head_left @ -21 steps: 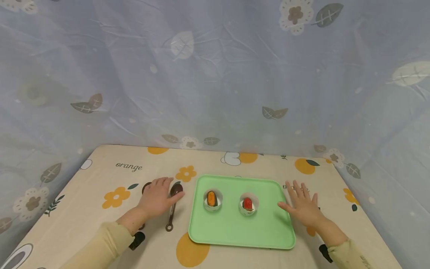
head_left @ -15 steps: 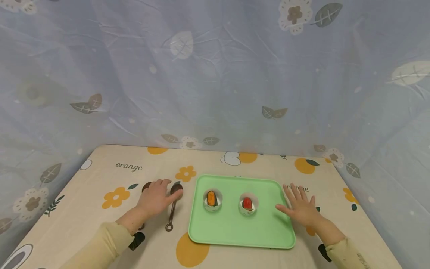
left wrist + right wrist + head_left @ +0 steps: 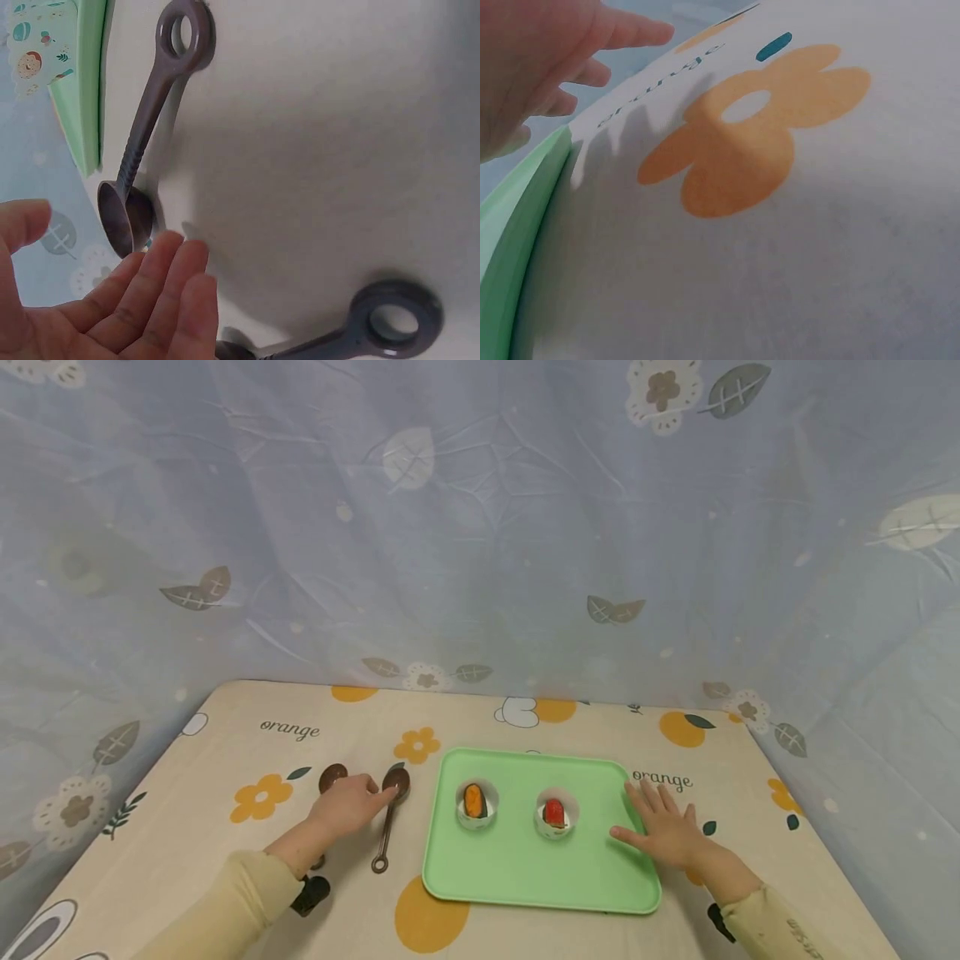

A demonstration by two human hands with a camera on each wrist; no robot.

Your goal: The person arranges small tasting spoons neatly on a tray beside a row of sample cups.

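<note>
My left hand (image 3: 347, 807) hovers between two dark brown scoops on the table. Its fingers are loosely bent and nothing is in its grasp; the left wrist view shows the thumb apart from the fingertips. The right-hand scoop (image 3: 384, 837) has a round bowl near my thumb and a ring-ended handle. Part of the other scoop (image 3: 332, 776) is hidden under my hand. My right hand (image 3: 670, 833) spreads its fingers over the right edge of a green tray (image 3: 517, 877), holding nothing. Whether it touches the tray, I cannot tell.
On the tray stand two small white cups. The left cup (image 3: 480, 824) holds an orange-topped, sushi-like piece (image 3: 474, 800); the right cup (image 3: 553, 832) holds a red-topped one (image 3: 554, 812). A patterned cloth (image 3: 247, 852) covers the table, and a curtain (image 3: 487, 527) hangs behind and at the sides.
My left hand has drawn its fingers in and moved slightly nearer the body, uncovering more of the left scoop's bowl. The right hand has shifted slightly left and nearer, over the tray's edge.
</note>
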